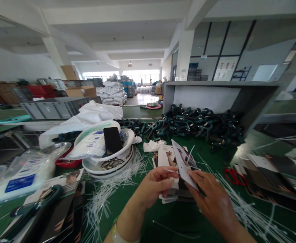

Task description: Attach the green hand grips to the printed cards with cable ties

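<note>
My right hand grips a printed cardboard card, tilted up on edge, with fingers along its near side. Close to the card's left face, my left hand is pinched, with the thin end of a white cable tie at its fingertips. Another thin white strip sticks up behind the card; whether it is the same tie I cannot tell. Below both hands lies a stack of similar printed cards. Loose white cable ties are spread on the green table to the left, more to the right.
Dark green hand tools heap up before a grey open bin. Stacked white basins hold metal parts, with a phone on top. Red scissors lie beside more cards. One green-handled tool rests on cards at left.
</note>
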Motion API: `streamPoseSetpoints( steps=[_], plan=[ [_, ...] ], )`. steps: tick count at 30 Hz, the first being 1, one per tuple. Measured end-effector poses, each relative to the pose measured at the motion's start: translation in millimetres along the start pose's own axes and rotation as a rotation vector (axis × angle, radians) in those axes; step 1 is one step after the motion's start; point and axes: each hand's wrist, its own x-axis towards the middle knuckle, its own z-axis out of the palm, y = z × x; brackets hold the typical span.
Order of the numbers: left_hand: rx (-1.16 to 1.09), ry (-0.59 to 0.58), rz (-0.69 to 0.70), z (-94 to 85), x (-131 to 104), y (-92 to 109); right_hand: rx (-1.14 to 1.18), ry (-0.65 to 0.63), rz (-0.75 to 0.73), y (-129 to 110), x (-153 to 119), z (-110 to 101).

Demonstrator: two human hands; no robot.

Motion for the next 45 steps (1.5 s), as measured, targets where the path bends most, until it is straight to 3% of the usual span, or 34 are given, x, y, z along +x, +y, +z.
streamPoseSetpoints(
  steps=[5,7,10,15,20,25,32,37,41,43,45],
  plan=[
    [0.059,0.106,0.291,27.0,20,-3,0.107,0.013,0.094,3,10,-8],
    [-0.046,0.12,0.317,37.5,27,-3,0.147,0.012,0.14,4,12,-11],
    [-0.227,0.02,0.221,47.9,34,-7,0.213,0.024,0.218,7,15,-14],
    [-0.225,-0.126,0.0,53.5,37,-10,0.258,0.037,0.274,12,14,-17],
    [-0.217,-0.136,-0.101,54.1,39,-2,0.286,0.037,0.283,15,9,-17],
    [-0.241,-0.124,-0.111,54.2,41,-2,0.273,0.027,0.289,15,10,-17],
    [-0.269,0.061,-0.029,52.7,42,-10,0.215,0.003,0.133,12,7,-12],
    [-0.278,0.212,0.051,43.0,28,-12,0.11,0.003,0.0,6,3,-1],
    [-0.009,0.202,0.026,21.5,11,-2,0.032,-0.053,-0.114,0,-2,9],
    [0.308,0.157,-0.016,8.9,7,6,0.005,-0.091,-0.156,-5,-5,14],
    [0.663,0.16,0.045,-1.5,6,13,-0.008,-0.117,-0.184,-11,-7,19]
  ],
)
